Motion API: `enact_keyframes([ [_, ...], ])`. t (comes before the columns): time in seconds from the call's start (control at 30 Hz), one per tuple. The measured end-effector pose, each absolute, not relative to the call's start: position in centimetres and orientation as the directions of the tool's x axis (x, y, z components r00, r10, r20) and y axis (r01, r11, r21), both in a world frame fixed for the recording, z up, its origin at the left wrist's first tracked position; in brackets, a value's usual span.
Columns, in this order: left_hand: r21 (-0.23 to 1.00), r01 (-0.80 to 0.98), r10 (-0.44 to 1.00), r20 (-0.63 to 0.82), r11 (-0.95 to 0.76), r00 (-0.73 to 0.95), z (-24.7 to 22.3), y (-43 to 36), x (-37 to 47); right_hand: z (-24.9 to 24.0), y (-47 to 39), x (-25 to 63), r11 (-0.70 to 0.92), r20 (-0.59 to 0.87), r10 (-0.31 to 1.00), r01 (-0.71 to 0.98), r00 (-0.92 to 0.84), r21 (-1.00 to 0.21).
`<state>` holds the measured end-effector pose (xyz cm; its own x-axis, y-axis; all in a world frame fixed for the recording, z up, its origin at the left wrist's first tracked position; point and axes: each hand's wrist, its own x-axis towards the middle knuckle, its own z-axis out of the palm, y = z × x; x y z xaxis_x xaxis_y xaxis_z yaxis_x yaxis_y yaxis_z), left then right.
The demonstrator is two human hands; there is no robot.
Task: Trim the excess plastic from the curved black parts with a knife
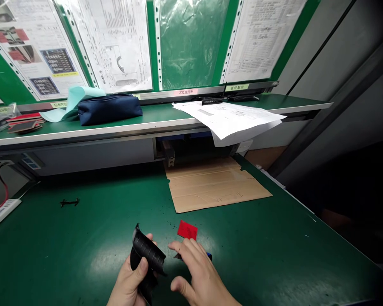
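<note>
The left hand [129,282] grips a black curved plastic part with ribbed surface [147,255], with the thumb pressed on its front and the fingers closed behind it; the part stands upright just above the green work table [83,238], near the front edge. The right hand [196,276] is beside it, with the fingers loosely spread and stretched forward and nothing gripped in them; under these fingers lies a small dark tool with a blue end [207,256], but I cannot tell if the fingers touch it. Just beyond the right hand a small red square card [187,230] lies flat on the table. Further back there is a flat brown cardboard sheet [213,185], and well to the left a small black clip [69,202]. On the shelf above rest a dark blue fabric pouch [110,108] and white printed papers [230,119].
</note>
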<state>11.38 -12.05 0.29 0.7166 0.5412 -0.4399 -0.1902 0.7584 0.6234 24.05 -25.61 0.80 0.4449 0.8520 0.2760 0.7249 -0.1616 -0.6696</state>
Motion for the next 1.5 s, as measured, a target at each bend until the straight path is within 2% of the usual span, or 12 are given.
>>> enact_keyframes([
  [0.23,0.768,-0.206,0.673,-0.358,0.607,0.647,2.1,-13.5,10.2,2.1,-25.3,23.0,-0.124,0.397,0.828,0.819,0.397,-0.56],
  [0.47,0.747,-0.263,0.687,-0.335,0.611,0.645,2.9,-14.4,9.8,2.6,-25.1,23.1,-0.169,0.419,0.846,0.911,0.329,-0.375],
  [0.7,0.737,-0.267,0.678,-0.334,0.621,0.654,2.6,-14.6,9.6,2.7,-24.7,23.5,-0.088,0.431,0.87,0.935,0.241,-0.344],
  [0.77,0.741,-0.271,0.677,-0.318,0.614,0.664,2.4,-14.6,9.6,2.7,-24.8,23.9,-0.036,0.411,0.888,0.922,0.206,-0.385],
  [0.87,0.736,-0.289,0.684,-0.31,0.612,0.66,2.4,-14.7,9.8,2.6,-25.0,24.3,0.042,0.348,0.92,0.838,0.179,-0.544],
  [1.0,0.69,-0.293,0.655,-0.342,0.662,0.674,2.5,-14.8,9.9,2.6,-25.0,23.8,0.021,0.297,0.899,0.646,0.321,-0.763],
  [1.1,0.627,-0.276,0.593,-0.374,0.728,0.714,2.1,-14.7,9.7,2.7,-24.9,22.9,-0.011,0.322,0.842,0.613,0.432,-0.79],
  [1.17,0.605,-0.273,0.573,-0.382,0.748,0.725,1.8,-14.6,9.5,3.0,-24.8,22.5,-0.009,0.33,0.84,0.62,0.43,-0.784],
  [1.23,0.598,-0.273,0.57,-0.388,0.754,0.724,1.6,-14.5,9.5,3.5,-24.9,22.6,0.047,0.272,0.903,0.554,0.332,-0.831],
  [1.33,0.591,-0.285,0.582,-0.403,0.755,0.707,1.6,-13.7,10.0,3.7,-25.3,23.3,0.068,0.147,0.968,0.351,0.205,-0.934],
  [1.4,0.58,-0.307,0.6,-0.421,0.755,0.68,2.0,-12.7,10.2,2.8,-25.6,23.7,0.023,0.104,0.959,0.292,0.264,-0.956],
  [1.5,0.542,-0.378,0.644,-0.471,0.751,0.603,2.2,-10.0,9.1,0.3,-25.3,23.5,-0.1,0.016,0.95,0.353,0.312,-0.93],
])
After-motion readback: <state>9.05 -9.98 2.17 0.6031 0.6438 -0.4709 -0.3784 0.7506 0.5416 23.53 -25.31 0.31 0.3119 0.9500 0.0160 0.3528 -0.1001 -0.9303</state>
